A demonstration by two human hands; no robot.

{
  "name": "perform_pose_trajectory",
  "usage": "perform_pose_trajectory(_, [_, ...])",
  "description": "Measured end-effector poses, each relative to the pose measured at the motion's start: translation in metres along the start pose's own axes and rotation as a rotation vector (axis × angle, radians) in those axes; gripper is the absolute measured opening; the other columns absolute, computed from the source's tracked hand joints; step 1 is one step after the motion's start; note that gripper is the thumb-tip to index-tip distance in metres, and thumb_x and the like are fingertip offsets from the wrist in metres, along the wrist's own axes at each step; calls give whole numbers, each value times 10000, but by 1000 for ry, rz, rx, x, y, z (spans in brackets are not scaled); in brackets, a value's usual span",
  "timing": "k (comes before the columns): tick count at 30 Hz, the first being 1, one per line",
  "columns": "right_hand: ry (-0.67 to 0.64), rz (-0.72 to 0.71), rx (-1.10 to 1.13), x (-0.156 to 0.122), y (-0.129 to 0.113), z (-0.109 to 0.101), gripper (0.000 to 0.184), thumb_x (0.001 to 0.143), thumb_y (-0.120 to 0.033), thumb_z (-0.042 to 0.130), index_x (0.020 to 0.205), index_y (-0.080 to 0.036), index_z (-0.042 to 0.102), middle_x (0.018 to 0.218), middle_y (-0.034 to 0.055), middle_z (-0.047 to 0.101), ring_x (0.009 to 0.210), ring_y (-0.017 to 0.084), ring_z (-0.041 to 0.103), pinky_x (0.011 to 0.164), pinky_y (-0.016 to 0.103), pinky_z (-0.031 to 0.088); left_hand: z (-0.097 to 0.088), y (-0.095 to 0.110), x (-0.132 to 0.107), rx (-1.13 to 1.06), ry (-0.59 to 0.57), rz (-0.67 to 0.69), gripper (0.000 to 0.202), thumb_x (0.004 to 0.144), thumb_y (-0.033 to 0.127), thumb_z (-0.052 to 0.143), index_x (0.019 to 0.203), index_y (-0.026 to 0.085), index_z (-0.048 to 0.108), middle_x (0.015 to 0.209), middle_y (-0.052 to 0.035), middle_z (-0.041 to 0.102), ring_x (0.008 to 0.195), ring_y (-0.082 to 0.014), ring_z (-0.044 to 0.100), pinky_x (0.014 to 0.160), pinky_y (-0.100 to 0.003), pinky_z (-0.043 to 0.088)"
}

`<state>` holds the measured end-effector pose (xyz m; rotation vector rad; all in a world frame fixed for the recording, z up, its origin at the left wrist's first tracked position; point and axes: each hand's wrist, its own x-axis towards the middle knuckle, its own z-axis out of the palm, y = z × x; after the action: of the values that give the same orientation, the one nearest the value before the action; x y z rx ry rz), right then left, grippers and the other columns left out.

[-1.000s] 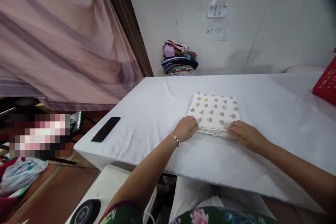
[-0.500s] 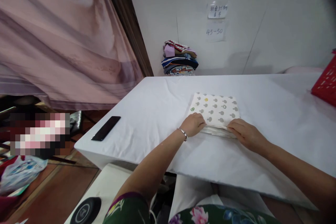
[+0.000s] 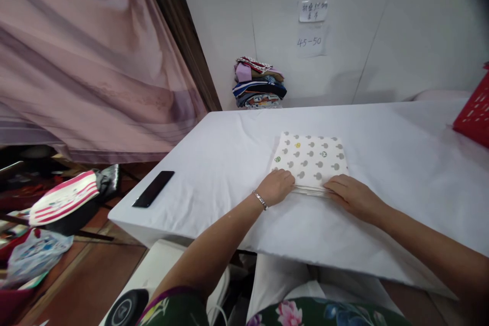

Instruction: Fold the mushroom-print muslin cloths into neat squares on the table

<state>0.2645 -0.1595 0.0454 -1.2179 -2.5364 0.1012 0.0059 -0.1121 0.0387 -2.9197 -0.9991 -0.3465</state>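
A white cloth (image 3: 311, 155) with a grey tree-like print and a few green and yellow motifs lies folded into a thick square on the white-covered table. At its near left corner, my left hand (image 3: 278, 186) is closed with the fingers curled on the edge; a silver bracelet circles that wrist. My right hand (image 3: 351, 195) grips the near right corner between thumb and fingers. Several folded layers show along the near edge between the hands. The fingertips are partly hidden by the hands themselves.
A black phone (image 3: 153, 189) lies near the left end of the table (image 3: 214, 163). Against the wall, a stack of folded fabrics (image 3: 260, 84) rises beyond the far edge. A red basket (image 3: 473, 117) stands at the far right. Below left is a white surface bearing a round black object (image 3: 127, 308).
The layers at the cloth's near edge lie closer together than before. Both hands stay at the near corners, and the view has shifted slightly.
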Motion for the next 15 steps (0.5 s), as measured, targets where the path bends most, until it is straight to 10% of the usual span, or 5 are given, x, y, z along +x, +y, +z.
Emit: perform_pose_trajectory(15, [-3, 25, -98, -1, 0, -6, 304, 883, -216, 330, 913, -204, 632, 906, 70, 627, 804, 205, 552, 662, 335, 452, -9, 4, 0, -22, -7, -46, 149, 871, 171, 397, 852, 174, 545, 875, -56, 544, 824, -176, 480, 736, -311, 397])
